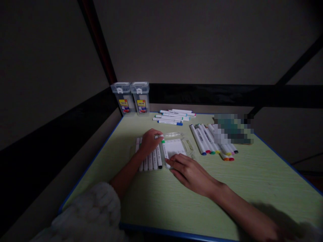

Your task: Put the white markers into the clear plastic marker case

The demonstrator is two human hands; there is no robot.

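Note:
Near the middle of the table, a clear plastic tray [190, 151] holds a row of white markers [150, 161] on its left side. One white marker with a green band [165, 151] lies at the right end of that row, beside a white panel [176, 147]. My left hand [150, 143] reaches over the row, its fingers closed on the upper end of this green-banded marker. From the right, my right hand [185, 169] touches the marker's lower end with its fingertips; the fingers are stretched out and the thumb is apart.
Two lidded clear boxes [140, 97] stand at the back left. Several thin markers [171, 117] lie along the back edge. Thicker markers [204, 139] with coloured ends lie at the right, next to a blurred-out item [233, 129]. Blue edging borders the pale green table [202, 215].

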